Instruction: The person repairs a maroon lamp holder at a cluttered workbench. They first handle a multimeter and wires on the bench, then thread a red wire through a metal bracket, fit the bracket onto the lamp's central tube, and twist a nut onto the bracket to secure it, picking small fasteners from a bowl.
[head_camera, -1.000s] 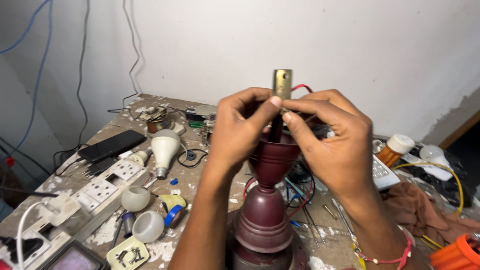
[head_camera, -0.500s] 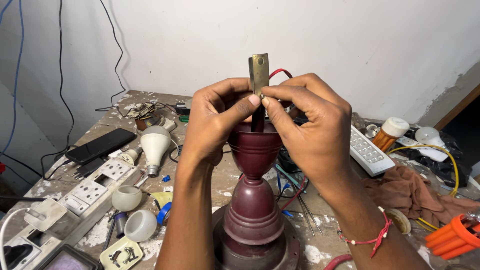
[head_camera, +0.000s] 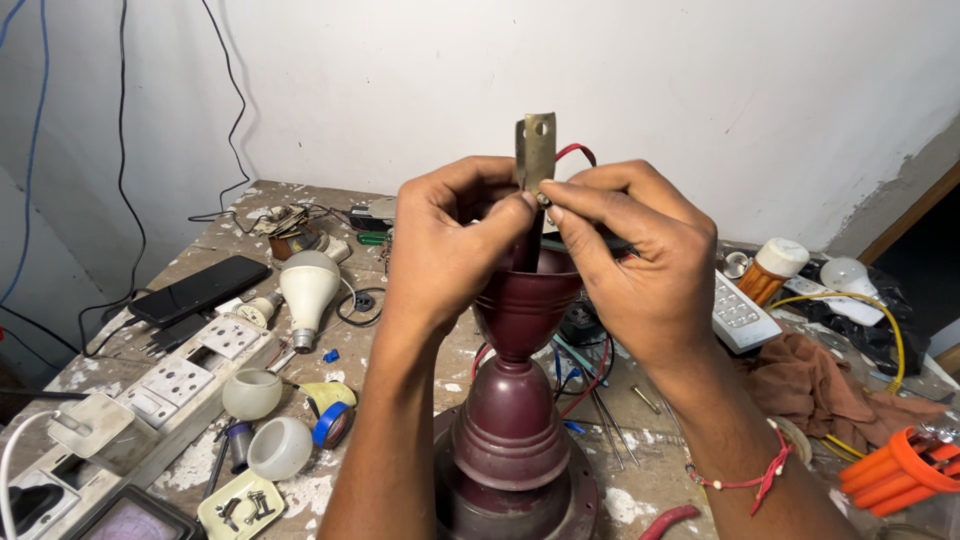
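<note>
Grip pinched shut from both sides: left hand and right hand fingertips meeting on upright brass bracket, long axis vertical, rising above maroon fan canopy; red wire behind, cluttered tabletop below.

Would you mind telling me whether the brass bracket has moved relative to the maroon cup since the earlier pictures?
No: the brass bracket still stands upright just above the maroon cup, pinched by both hands; only the camera shifted.
</note>
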